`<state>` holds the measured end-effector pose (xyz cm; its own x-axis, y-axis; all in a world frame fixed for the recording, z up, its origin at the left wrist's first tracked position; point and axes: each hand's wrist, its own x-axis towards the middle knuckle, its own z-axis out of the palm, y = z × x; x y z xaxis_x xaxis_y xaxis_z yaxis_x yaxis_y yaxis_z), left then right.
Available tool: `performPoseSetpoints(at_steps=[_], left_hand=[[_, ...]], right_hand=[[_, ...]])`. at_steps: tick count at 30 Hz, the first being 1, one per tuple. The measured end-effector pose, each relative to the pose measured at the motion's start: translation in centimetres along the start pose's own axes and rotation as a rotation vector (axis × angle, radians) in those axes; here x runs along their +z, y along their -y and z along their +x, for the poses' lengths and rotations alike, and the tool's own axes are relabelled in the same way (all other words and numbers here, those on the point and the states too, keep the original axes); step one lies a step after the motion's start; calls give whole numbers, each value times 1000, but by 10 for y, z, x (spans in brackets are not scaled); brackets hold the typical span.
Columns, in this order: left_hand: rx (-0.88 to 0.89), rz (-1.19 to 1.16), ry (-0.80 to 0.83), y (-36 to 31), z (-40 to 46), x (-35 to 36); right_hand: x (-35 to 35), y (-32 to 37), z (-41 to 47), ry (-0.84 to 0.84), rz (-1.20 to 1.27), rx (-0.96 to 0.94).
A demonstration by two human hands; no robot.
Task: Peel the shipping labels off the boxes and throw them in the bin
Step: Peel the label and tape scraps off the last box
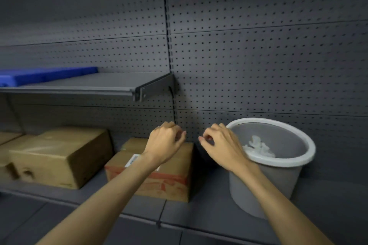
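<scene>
No text, brand, number or sign can be read. A white shipping label (133,159) with dark print is seen on the top of the brown cardboard box with a red printed band (171,183), toward the front edge of the dark grey lower shelf (209,211); its print is too blurred to be made out, and part of it is covered by the forearm. The red band on the box's front face carries pale markings that cannot be deciphered either.
</scene>
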<state>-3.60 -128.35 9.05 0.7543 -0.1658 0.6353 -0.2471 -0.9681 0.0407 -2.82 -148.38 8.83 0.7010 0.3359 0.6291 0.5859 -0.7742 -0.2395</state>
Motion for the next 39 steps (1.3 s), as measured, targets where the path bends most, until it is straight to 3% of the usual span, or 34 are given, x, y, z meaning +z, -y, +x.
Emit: performPoseSetpoints(at_steps=[7, 15, 26, 34, 39], left_hand=[[-122, 142, 47, 83, -48, -25], [-169, 140, 84, 159, -76, -32], [-14, 55, 387, 238, -95, -3], [83, -56, 467, 260, -106, 25], [89, -134, 426, 267, -111, 30]], right_hand=[[53, 58, 19, 68, 84, -88], [111, 111, 40, 157, 69, -106], [182, 164, 41, 312, 14, 78], [208, 182, 27, 335, -50, 212], [222, 189, 34, 332, -83, 230]])
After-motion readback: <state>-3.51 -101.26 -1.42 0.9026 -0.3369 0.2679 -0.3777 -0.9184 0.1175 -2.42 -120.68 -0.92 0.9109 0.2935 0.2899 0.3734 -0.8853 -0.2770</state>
